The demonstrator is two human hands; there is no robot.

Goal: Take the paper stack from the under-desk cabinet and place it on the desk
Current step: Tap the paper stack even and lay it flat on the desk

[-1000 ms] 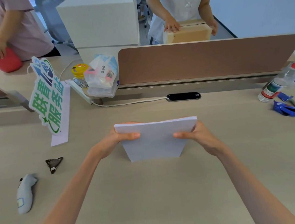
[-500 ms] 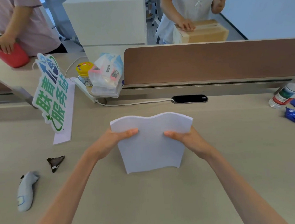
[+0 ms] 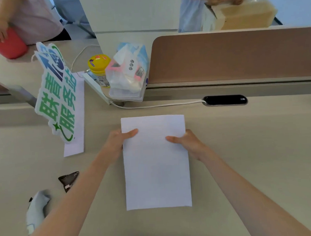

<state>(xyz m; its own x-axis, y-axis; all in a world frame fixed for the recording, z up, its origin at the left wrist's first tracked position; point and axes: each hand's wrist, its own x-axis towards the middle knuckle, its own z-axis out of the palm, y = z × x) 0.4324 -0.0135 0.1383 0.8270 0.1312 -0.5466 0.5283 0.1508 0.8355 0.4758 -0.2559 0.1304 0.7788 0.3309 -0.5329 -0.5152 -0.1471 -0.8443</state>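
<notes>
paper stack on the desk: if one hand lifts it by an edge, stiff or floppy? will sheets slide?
Probably floppy: the paper stack looks thin and lies flat on the desk. Sheets may fan apart, since no clip or binding shows. Likely why the left hand and right hand each pinch a side.

Left hand (image 3: 116, 141): at the stack's left edge, thumb lying on top, fingers hidden beneath.
Right hand (image 3: 189, 143): at the right edge, thumb on top, pointing inward.
Arms: both bare forearms reach forward from the lower corners, converging toward the middle.
Wrists: roughly straight, low over the worktop (image 3: 250, 149).
</notes>
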